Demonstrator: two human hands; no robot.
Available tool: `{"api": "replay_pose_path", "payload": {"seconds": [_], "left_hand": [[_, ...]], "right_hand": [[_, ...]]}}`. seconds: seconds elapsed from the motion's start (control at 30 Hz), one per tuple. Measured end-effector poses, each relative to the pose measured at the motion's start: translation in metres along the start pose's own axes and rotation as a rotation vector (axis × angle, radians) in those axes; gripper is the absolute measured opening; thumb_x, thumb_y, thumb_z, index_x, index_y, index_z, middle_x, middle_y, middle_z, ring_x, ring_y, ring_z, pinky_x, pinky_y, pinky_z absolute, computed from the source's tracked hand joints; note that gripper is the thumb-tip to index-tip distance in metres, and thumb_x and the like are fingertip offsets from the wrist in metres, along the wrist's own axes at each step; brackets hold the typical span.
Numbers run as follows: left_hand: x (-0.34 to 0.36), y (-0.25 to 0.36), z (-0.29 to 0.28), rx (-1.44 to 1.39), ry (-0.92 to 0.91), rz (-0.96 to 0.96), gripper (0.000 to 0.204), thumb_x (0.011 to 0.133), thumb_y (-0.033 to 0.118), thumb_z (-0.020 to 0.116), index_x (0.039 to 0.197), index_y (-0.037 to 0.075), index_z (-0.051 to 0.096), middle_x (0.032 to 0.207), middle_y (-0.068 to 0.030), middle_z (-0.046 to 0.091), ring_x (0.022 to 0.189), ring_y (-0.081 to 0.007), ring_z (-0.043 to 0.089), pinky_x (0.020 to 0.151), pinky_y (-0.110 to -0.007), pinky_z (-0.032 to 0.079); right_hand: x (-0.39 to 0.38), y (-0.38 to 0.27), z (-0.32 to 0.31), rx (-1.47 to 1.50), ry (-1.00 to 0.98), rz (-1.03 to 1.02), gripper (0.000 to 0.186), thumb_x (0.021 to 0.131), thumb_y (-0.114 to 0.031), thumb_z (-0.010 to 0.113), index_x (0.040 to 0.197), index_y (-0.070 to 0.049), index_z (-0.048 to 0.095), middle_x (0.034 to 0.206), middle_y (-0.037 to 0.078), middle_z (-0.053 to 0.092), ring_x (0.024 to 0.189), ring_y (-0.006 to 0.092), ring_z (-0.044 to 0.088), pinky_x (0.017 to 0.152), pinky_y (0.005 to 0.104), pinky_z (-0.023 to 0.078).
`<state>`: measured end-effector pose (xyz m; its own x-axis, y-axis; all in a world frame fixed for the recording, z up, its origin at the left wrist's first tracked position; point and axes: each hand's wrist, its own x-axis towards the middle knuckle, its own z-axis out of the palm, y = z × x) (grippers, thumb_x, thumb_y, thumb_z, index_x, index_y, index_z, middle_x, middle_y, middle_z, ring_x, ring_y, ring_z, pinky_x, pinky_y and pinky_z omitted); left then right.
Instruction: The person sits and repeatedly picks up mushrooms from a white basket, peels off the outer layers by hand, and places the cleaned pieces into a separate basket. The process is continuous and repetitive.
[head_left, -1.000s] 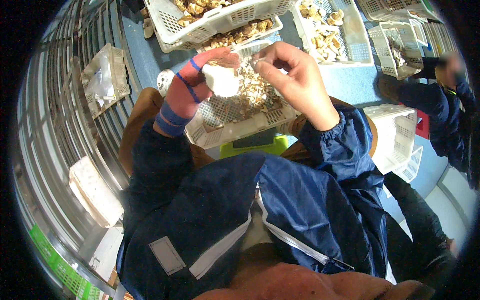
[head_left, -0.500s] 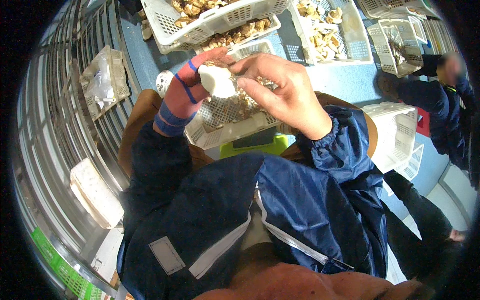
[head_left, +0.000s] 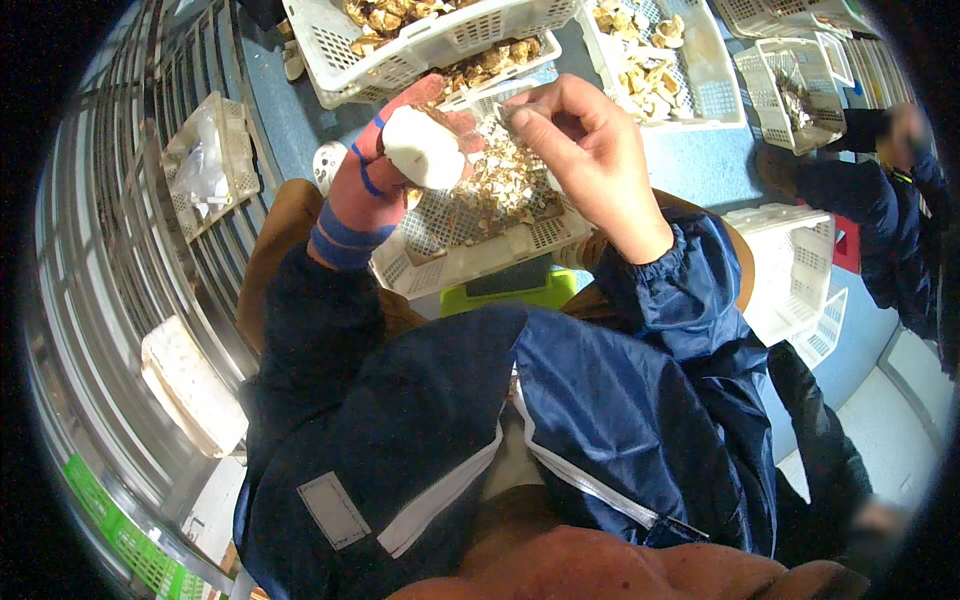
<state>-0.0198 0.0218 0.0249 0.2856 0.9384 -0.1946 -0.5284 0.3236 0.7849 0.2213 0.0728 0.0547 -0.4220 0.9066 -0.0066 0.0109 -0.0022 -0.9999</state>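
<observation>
My left hand (head_left: 365, 185), in a pink-red knit glove with blue bands, holds up a large mushroom (head_left: 422, 150), its smooth white face turned toward me and a brown edge at the top. Just to the right, my bare right hand (head_left: 590, 140) is closed in a pinch, apart from the mushroom. Something small and dark shows at its fingertips, too small to make out. Below both hands sits a white plastic basket (head_left: 475, 265) with pale and brown trimmings (head_left: 500, 180) in it.
Ahead, a white crate (head_left: 450, 45) of brown mushrooms stands over another. Right of it is a crate (head_left: 690, 112) with pale cut pieces. A metal rack (head_left: 130, 220) runs along my left. Co-workers are at the right, near stacked white baskets (head_left: 785, 270).
My right hand has moved away from the mushroom, up and to the right. The mushroom has shifted slightly left and up in my left hand, showing more of its white face.
</observation>
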Motion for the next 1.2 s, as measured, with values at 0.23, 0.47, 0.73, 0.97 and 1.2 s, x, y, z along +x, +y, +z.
{"api": "replay_pose_path", "payload": {"seconds": [0.23,0.47,0.73,0.97,1.2], "left_hand": [[0.001,-0.001,-0.001,0.053,0.037,0.032,0.062,0.095,0.012,0.061,0.153,0.004,0.039,0.131,-0.0119,0.066,0.12,-0.0228,0.063,0.104,-0.035,0.049],[0.001,-0.004,-0.012,0.405,-0.03,0.088,0.061,0.086,-0.005,0.045,0.147,0.001,0.046,0.145,-0.0142,0.056,0.131,-0.0223,0.056,0.111,-0.033,0.041],[-0.002,-0.001,-0.01,0.26,-0.046,0.006,0.064,0.084,-0.008,0.045,0.147,0.0,0.046,0.148,-0.0138,0.054,0.132,-0.0221,0.055,0.112,-0.033,0.04],[-0.002,-0.001,-0.015,0.191,-0.09,-0.03,0.062,0.093,0.003,0.054,0.154,0.002,0.04,0.144,-0.0115,0.058,0.128,-0.0192,0.056,0.109,-0.033,0.043],[-0.006,0.004,0.002,0.499,-0.085,0.101,0.063,0.095,0.013,0.057,0.155,0.003,0.039,0.146,-0.0095,0.054,0.127,-0.0178,0.055,0.108,-0.031,0.042]], "right_hand": [[0.002,-0.013,0.011,-0.228,-0.093,-0.45,0.015,0.085,-0.011,0.072,0.08,-0.002,0.061,0.095,0.013,0.071,0.092,0.0334,0.069,0.083,0.041,0.054],[-0.003,-0.01,0.011,-0.295,-0.102,-0.404,0.009,0.089,-0.006,0.071,0.087,0.0,0.065,0.101,0.014,0.071,0.093,0.0269,0.07,0.083,0.0355,0.054],[-0.011,-0.006,0.022,-0.387,-0.014,-0.369,0.008,0.091,-0.004,0.069,0.09,0.002,0.064,0.098,0.015,0.071,0.09,0.0257,0.071,0.081,0.0349,0.055],[0.0,-0.006,0.001,-0.252,-0.012,-0.16,0.015,0.09,-0.008,0.072,0.083,-0.001,0.061,0.102,0.013,0.07,0.097,0.0213,0.066,0.09,0.0325,0.05],[0.0,-0.012,0.009,-0.243,-0.145,-0.412,0.013,0.088,-0.009,0.073,0.083,-0.001,0.063,0.099,0.013,0.07,0.095,0.0271,0.067,0.089,0.0371,0.05]]}}
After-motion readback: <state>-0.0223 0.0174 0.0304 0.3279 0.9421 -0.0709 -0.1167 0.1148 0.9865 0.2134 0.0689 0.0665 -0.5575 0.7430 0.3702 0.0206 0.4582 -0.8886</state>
